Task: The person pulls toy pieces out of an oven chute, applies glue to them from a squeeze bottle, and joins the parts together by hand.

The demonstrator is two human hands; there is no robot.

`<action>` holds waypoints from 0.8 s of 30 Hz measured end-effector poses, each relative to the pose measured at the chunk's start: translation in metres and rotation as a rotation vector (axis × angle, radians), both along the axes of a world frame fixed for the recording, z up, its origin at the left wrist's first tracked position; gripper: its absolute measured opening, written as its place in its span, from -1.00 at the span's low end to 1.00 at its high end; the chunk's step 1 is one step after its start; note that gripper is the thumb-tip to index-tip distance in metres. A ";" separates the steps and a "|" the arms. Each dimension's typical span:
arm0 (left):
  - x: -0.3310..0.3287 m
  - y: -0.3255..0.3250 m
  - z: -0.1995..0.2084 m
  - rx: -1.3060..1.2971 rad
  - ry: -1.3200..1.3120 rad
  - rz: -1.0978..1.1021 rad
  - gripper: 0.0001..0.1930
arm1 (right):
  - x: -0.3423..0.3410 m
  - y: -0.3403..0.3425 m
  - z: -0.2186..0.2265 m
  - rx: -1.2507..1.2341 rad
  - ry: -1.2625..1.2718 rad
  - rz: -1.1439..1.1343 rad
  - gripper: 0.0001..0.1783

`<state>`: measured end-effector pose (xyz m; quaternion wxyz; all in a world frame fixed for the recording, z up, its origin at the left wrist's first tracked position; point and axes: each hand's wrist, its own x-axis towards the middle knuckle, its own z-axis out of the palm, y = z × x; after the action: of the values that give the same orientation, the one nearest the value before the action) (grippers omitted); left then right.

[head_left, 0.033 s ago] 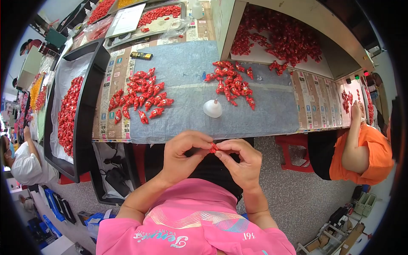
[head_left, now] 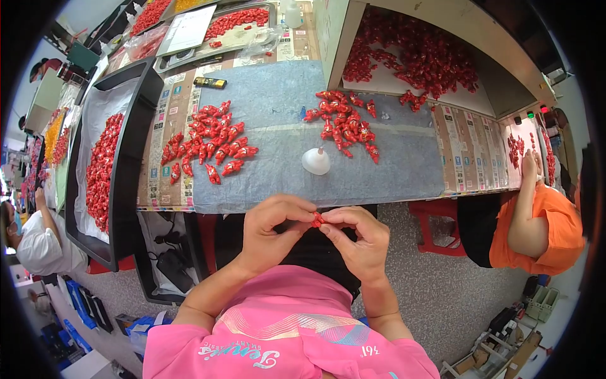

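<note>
Jointly | left hand (head_left: 271, 230) + right hand (head_left: 361, 240) finger-pinching red piece (head_left: 317, 220) | white bottle (head_left: 315, 162) fronting red pile (head_left: 344, 121)

Bright, fairly even light covers the left hand (head_left: 270, 232), the right hand (head_left: 361, 240) and the blue-grey mat (head_left: 278, 180) beyond them, while the cabinet (head_left: 328, 41) ahead to their right is shadowed inside and edges far out bend toward a black rim.

- Shirt (head_left: 287, 338), lower centre of the frame: a pale script word is slanting across the left of its printed design, with small capitals running beside it; white numerals are sitting to the right.
- Table cover (head_left: 470, 155), left and right of centre: small coloured squares and print are repeating, too tiny for reading.
</note>
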<state>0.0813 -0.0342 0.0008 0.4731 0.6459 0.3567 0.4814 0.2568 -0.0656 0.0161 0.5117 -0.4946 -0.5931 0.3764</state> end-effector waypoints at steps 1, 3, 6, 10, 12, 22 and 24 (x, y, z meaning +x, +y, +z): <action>0.000 0.000 0.000 0.000 0.000 0.000 -0.78 | 0.000 0.001 0.001 0.000 0.000 0.000 -0.80; -0.001 0.000 -0.002 0.050 0.034 0.009 -0.79 | 0.001 0.002 0.001 0.047 -0.042 -0.002 -0.80; -0.002 0.000 -0.005 0.053 0.009 0.012 -0.80 | 0.000 0.003 -0.002 0.138 -0.080 0.012 -0.79; 0.000 -0.002 -0.006 0.054 -0.022 0.012 -0.80 | 0.001 0.002 -0.005 0.132 -0.036 0.017 -0.79; 0.000 -0.003 -0.006 0.030 -0.042 0.015 -0.81 | 0.002 0.002 -0.003 0.140 -0.058 0.037 -0.81; -0.002 -0.005 -0.007 0.039 -0.018 -0.003 -0.82 | 0.001 0.001 -0.004 0.136 -0.063 0.051 -0.81; -0.002 -0.005 -0.005 0.055 -0.019 -0.003 -0.81 | 0.001 0.000 -0.003 0.131 -0.067 0.044 -0.81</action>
<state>0.0797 -0.0392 -0.0046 0.4592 0.6547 0.3378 0.4965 0.2577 -0.0655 0.0128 0.5145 -0.4591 -0.6439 0.3315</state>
